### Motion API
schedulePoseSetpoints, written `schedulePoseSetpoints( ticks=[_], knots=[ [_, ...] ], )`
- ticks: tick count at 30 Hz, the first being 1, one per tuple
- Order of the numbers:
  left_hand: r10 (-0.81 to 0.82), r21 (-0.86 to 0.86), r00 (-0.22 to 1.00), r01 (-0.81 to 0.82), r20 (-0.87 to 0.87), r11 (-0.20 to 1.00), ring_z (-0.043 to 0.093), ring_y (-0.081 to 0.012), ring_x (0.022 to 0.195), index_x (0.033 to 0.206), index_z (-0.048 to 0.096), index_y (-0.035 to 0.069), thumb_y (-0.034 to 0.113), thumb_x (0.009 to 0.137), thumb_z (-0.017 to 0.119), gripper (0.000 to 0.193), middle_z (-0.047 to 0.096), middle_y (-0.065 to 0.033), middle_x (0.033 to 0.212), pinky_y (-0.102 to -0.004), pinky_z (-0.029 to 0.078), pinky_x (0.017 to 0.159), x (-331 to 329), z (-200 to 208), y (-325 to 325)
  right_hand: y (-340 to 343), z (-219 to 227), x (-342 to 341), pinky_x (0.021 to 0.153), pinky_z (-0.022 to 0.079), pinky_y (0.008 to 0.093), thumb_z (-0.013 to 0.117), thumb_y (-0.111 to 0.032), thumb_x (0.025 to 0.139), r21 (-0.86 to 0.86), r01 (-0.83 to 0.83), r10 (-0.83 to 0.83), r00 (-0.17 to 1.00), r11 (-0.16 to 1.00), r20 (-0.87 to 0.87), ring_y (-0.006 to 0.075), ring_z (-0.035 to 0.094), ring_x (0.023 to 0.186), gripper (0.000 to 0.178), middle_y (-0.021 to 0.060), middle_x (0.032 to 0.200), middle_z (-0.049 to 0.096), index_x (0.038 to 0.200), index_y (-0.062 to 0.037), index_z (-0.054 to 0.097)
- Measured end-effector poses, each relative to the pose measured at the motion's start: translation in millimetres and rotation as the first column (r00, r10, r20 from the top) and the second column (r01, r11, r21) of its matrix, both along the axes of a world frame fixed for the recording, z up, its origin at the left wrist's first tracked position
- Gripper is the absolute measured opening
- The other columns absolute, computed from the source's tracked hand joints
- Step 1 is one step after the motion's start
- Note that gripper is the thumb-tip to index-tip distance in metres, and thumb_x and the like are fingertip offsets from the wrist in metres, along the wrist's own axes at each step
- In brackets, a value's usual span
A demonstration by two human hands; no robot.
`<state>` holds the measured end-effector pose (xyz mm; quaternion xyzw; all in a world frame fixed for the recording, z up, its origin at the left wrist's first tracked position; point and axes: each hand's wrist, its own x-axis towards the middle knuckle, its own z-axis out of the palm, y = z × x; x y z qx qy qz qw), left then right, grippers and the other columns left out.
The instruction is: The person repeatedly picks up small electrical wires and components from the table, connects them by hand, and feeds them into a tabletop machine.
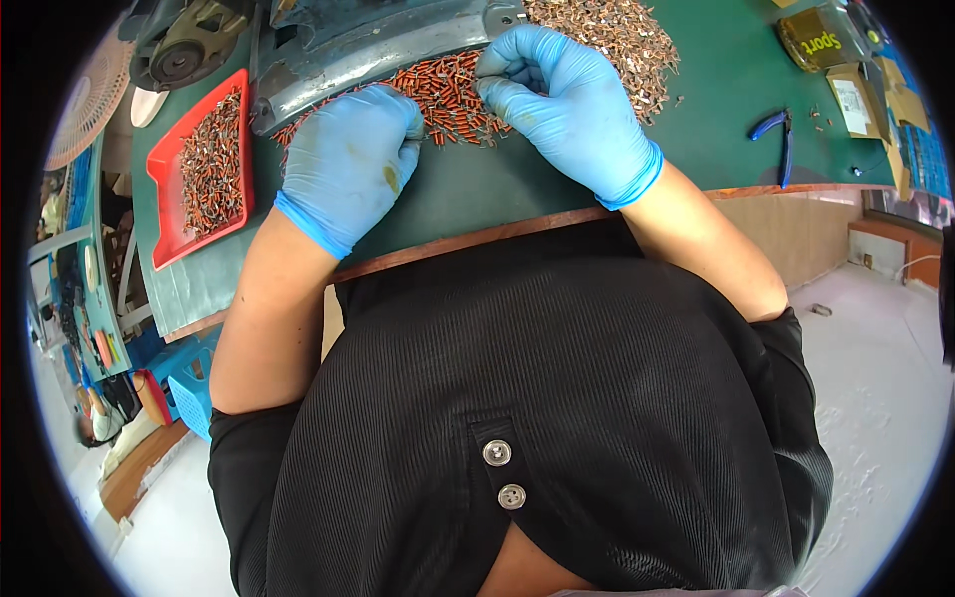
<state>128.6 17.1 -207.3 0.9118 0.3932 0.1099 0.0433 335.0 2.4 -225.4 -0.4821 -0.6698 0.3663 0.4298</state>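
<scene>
Both hands wear blue gloves and work over a pile of small orange-red cylindrical parts with metal ends [450,99], on a green table top [458,189]. At the pile's left side, my left hand [353,159] is closed, its fingers curled under and partly hidden. My right hand [567,104] is closed in a pinch at the pile's right side, thumb against fingers. Whatever either hand holds is too small or too hidden to make out. Right behind the pile stands a grey metal machine part [383,40].
A red tray [159,199] of similar small parts lies at the left. Beyond my right hand spreads a heap of small coppery metal pieces [622,45]. Blue-handled cutters [786,149] and a yellowish container [821,40] are at the right. A fan [95,104] stands far left.
</scene>
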Motion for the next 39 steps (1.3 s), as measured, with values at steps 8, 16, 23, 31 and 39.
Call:
schedulePoseSetpoints(
  ticks=[8, 16, 23, 31, 39],
  knots=[
    [-0.027, -0.051, 0.993, 0.033, 0.113, 0.998, 0.060, -0.0246, 0.068, 0.082, 0.059, 0.004, 0.003, 0.072, 0.064, 0.011, 0.058, -0.0116, 0.071, -0.0330, 0.048, 0.064, -7, 12, 0, -8, 4, -7, 0.063, 0.048, 0.0202, 0.062, -0.001, 0.084, -0.046, -0.039, 0.037, 0.999, 0.998, -0.039, 0.0051, 0.055, 0.070, 0.010, 0.0006, 0.080, 0.059, 0.094, -0.0001, 0.060],
    [0.514, -0.671, 0.498, 0.204, 0.698, 0.713, 0.063, -0.0123, 0.072, 0.097, 0.060, -0.004, 0.003, 0.083, 0.061, 0.016, 0.064, -0.0069, 0.083, -0.0237, 0.051, 0.068, 0, 28, -12, -11, 29, -28, 0.066, 0.049, 0.0201, 0.061, 0.002, 0.085, 0.035, -0.072, 0.078, 0.970, 0.997, -0.231, 0.0057, 0.056, 0.075, 0.015, 0.0015, 0.084, 0.060, 0.099, 0.0000, 0.058],
    [0.611, -0.719, 0.378, 0.366, 0.695, 0.591, 0.064, -0.0150, 0.073, 0.100, 0.058, -0.005, 0.000, 0.082, 0.062, 0.019, 0.064, -0.0084, 0.086, -0.0256, 0.053, 0.070, -7, 26, -4, 4, 30, -40, 0.066, 0.047, 0.0199, 0.060, 0.000, 0.085, 0.041, -0.018, 0.025, 0.982, 0.999, -0.186, 0.0060, 0.056, 0.075, 0.013, 0.0037, 0.085, 0.061, 0.097, 0.0014, 0.055],
    [0.506, -0.554, 0.295, 0.102, 0.810, 0.826, 0.062, -0.0124, 0.074, 0.098, 0.061, -0.005, 0.001, 0.082, 0.066, 0.017, 0.065, -0.0072, 0.086, -0.0234, 0.051, 0.068, -7, 50, 25, 45, 60, -64, 0.065, 0.047, 0.0208, 0.058, -0.003, 0.086, -0.112, -0.003, -0.055, 0.857, 0.994, -0.513, 0.0072, 0.056, 0.070, 0.012, 0.0054, 0.081, 0.061, 0.096, 0.0027, 0.055],
    [0.212, -0.143, 0.163, -0.358, 0.964, 0.923, 0.056, -0.0061, 0.065, 0.084, 0.068, -0.003, 0.005, 0.077, 0.072, 0.011, 0.065, -0.0034, 0.074, -0.0202, 0.046, 0.062, -21, 79, 107, 128, 89, -97, 0.060, 0.046, 0.0222, 0.061, -0.004, 0.083, 0.084, 0.202, -0.169, 0.941, 0.976, -0.293, 0.0094, 0.057, 0.065, 0.010, 0.0062, 0.073, 0.062, 0.089, 0.0034, 0.059]
  ],
)
